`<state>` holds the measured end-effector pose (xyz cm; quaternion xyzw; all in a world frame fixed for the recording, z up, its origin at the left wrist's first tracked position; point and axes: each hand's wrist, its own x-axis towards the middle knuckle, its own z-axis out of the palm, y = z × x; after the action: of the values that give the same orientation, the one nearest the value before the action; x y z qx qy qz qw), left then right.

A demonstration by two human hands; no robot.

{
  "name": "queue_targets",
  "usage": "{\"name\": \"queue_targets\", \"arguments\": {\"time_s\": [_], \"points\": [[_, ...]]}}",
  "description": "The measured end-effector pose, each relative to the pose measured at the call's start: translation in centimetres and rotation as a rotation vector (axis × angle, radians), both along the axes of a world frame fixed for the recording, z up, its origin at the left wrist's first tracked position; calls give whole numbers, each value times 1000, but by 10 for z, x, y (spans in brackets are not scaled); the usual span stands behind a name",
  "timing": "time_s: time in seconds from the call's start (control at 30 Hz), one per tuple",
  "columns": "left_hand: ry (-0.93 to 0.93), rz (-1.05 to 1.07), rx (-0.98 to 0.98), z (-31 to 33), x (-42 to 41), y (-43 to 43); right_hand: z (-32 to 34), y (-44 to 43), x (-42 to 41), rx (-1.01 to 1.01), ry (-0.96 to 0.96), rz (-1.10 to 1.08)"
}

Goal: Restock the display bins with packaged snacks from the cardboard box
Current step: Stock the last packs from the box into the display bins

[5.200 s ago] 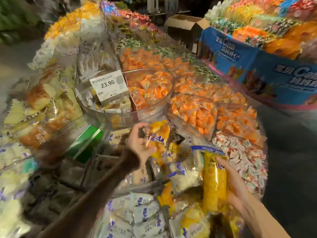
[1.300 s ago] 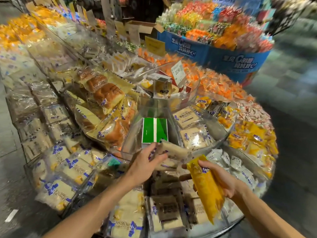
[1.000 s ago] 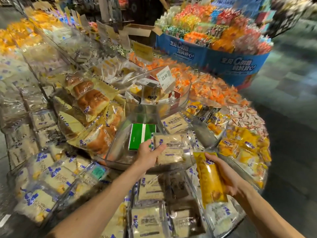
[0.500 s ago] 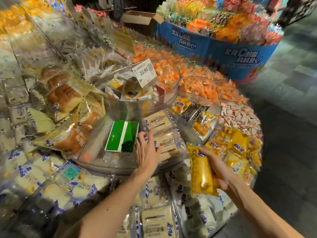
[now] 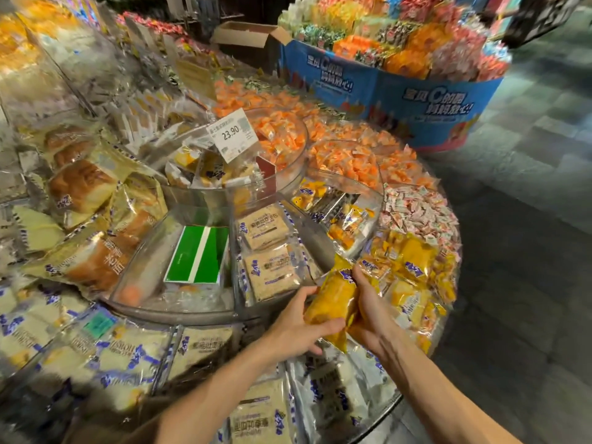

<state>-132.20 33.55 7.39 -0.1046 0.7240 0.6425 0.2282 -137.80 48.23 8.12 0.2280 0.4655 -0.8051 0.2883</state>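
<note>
Yellow snack pack (image 5: pixel 331 299) held over display's (image 5: pixel 391 404) near-right edge: L hand (image 5: pixel 299 331) grips low end, R hand (image 5: pixel 368 310) clasps side, long axis tilts away, matching bin (image 5: pixel 416 270) just right, R nearer.

A long yellow pack (image 5: pixel 333 299), clear-wrapped with blue print near its far end, is tilted over the front of the round display. The left hand (image 5: pixel 298 334) and right hand (image 5: pixel 368 312) grip it from either side. Just beyond it a clear bin (image 5: pixel 312 241) holds flat beige packs (image 5: pixel 272 270). More yellow snacks (image 5: pixel 413 261) are heaped to its right. An open cardboard box (image 5: pixel 246 33) sits well behind.
</note>
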Motion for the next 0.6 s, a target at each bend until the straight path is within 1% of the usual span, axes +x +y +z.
{"name": "queue_targets", "arguments": {"time_s": [0.1, 0.23, 0.33, 0.43, 0.6], "points": [[-15, 12, 13, -7, 4, 3, -3, 7, 10, 87, 39, 3], [-50, -49, -22, -18, 9, 13, -15, 41, 21, 399, 160, -27], [-49, -63, -39, -23, 1, 39, -25, 84, 19, 593, 141, -64], [-52, -64, -21, -28, -9, 76, -24, 122, 4, 683, 200, 13], [6, 0, -141, -38, -54, 122, -39, 171, -60, 904, 359, 185]]}}
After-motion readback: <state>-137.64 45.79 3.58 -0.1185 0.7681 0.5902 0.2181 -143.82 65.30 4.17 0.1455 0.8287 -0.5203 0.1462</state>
